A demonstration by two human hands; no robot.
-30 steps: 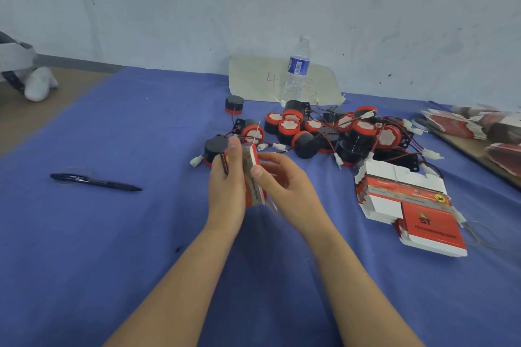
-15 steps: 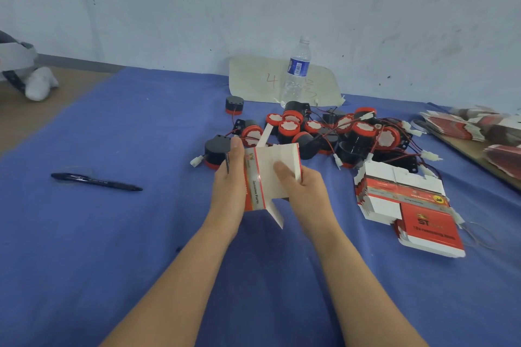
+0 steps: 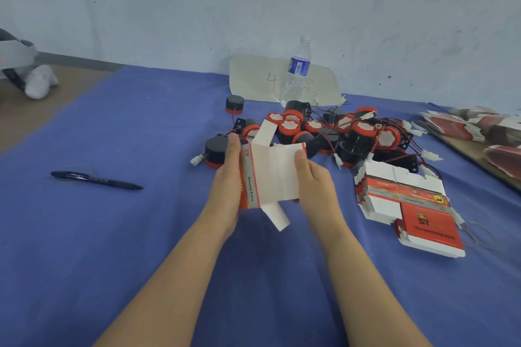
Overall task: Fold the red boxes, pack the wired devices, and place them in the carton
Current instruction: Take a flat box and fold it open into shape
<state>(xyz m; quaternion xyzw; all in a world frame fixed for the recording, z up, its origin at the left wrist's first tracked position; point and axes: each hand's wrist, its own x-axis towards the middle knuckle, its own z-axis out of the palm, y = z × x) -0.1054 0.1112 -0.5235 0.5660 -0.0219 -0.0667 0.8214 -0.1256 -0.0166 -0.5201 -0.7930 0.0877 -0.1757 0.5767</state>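
You hold a partly unfolded red box (image 3: 270,175) just in front of the heap of wired devices (image 3: 346,132).
Your left grip (image 3: 228,177) clasps its red printed edge, and your right grip (image 3: 313,186) pinches its white panel, thumb on top. A stack of flat boxes (image 3: 406,200) lies at the heap's near right, and a pen (image 3: 95,180) lies well to its left.

Pen (image 3: 95,180) left, devices (image 3: 332,132) behind the box (image 3: 270,175), stack (image 3: 406,200) right.
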